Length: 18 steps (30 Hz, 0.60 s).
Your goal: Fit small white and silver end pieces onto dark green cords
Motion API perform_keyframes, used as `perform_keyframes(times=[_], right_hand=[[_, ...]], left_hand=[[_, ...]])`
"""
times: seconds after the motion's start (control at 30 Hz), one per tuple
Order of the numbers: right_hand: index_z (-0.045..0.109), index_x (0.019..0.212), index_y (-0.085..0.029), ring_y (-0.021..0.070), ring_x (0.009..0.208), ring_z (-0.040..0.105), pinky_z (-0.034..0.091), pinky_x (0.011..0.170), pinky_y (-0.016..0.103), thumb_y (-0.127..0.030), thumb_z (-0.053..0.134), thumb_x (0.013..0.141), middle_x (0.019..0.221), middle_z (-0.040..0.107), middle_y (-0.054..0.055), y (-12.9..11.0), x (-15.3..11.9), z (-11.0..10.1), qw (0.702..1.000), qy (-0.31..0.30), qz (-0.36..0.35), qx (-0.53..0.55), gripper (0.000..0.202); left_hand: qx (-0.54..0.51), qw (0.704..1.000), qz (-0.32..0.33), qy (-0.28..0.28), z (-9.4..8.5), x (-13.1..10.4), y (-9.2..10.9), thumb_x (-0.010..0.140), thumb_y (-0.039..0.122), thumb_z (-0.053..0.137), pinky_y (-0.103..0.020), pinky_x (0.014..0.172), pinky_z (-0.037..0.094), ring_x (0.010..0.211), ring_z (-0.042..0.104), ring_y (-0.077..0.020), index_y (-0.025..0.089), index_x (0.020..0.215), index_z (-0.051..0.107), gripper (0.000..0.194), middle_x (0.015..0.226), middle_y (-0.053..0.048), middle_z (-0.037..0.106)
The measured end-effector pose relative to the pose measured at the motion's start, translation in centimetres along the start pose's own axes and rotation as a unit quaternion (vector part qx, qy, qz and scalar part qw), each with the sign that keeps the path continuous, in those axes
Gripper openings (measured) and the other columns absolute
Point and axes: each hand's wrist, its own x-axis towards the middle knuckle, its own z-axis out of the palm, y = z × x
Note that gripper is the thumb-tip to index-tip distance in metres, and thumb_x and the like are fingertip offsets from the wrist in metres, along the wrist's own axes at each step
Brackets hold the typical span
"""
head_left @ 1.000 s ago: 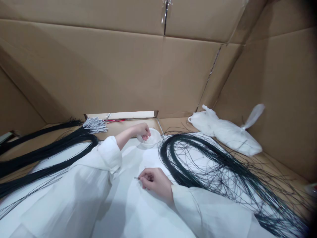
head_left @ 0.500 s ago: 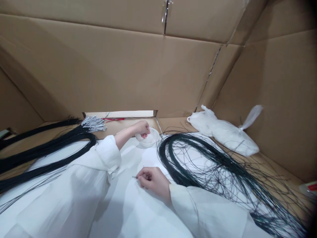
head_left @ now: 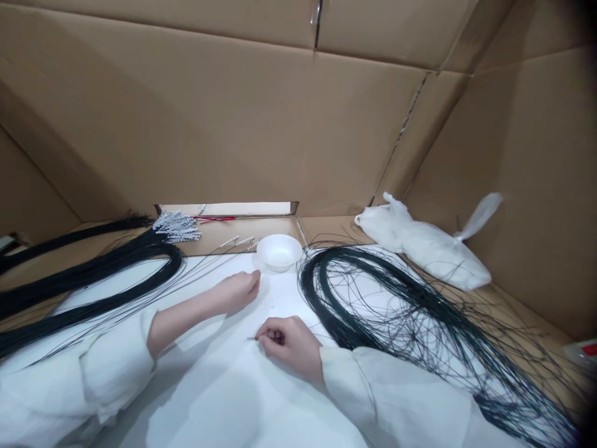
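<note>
A small white bowl stands at the back middle of the white work surface. Just in front and to the left of it is my left hand, its fingers pinched together; anything between them is too small to make out. My right hand, nearer to me, pinches a thin dark wire whose ends poke out left of the fingertips. Beside my right hand lies a looped bundle of dark green wires. A few wires with white-wound tips lie left of the bowl.
Cardboard walls enclose the back and sides. Black wire bundles with white tips lie at the left. A white plastic bag rests back right, near loose wire ends. A red item lies by the slot.
My left hand has come out of the bowl, moving toward me and slightly left. The wires with white-wound tips left of the bowl now show more fully. My right hand stays nearly in place.
</note>
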Motion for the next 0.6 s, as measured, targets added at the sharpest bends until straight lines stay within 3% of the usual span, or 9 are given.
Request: perform_keyframes(times=[0.13, 0.3, 0.47, 0.6], right_hand=[[0.065, 0.076, -0.017, 0.0081, 0.052, 0.045, 0.034, 0.053, 0.018, -0.019, 0.048, 0.076, 0.056, 0.055, -0.002, 0.1, 0.0, 0.1, 1.000, -0.007, -0.002, 0.004, 0.016], [0.060, 0.078, -0.016, 0.0090, 0.055, 0.048, 0.035, 0.053, 0.018, -0.022, 0.045, 0.079, 0.061, 0.056, -0.001, 0.8, 0.4, 0.1, 0.998, 0.054, 0.016, 0.038, 0.016], [0.049, 0.094, -0.017, 0.0099, 0.053, 0.049, 0.035, 0.053, 0.018, -0.020, 0.038, 0.082, 0.057, 0.053, -0.003, 1.2, 1.1, -1.0, 0.985, 0.153, 0.056, 0.051, 0.016], [0.051, 0.088, -0.019, 0.0098, 0.053, 0.045, 0.031, 0.052, 0.018, -0.018, 0.036, 0.083, 0.059, 0.050, -0.003, 1.0, 1.0, -1.4, 0.988, 0.149, 0.029, -0.028, 0.016]], left_hand=[[0.025, 1.000, -0.011, -0.006, 0.8, 0.1, -0.2, 0.081, 0.026, 0.033, -0.027, 0.050, 0.034, 0.062, 0.058, -0.0235, 0.016, 0.092, 0.049, 0.022, 0.070, -0.010, 0.062], [0.010, 1.000, -0.002, -0.026, 0.2, 0.0, -0.3, 0.080, 0.029, 0.036, -0.026, 0.053, 0.036, 0.063, 0.058, -0.0208, 0.017, 0.084, 0.051, 0.019, 0.072, -0.008, 0.062], [-0.021, 1.000, 0.010, -0.010, -3.4, 1.0, -0.5, 0.080, 0.025, 0.034, -0.023, 0.057, 0.037, 0.064, 0.056, -0.0167, 0.018, 0.078, 0.051, 0.019, 0.072, -0.005, 0.062], [-0.047, 0.999, 0.026, -0.003, -6.6, 2.1, 0.0, 0.079, 0.024, 0.036, -0.022, 0.057, 0.037, 0.061, 0.055, -0.0150, 0.018, 0.079, 0.052, 0.017, 0.065, -0.002, 0.060]])
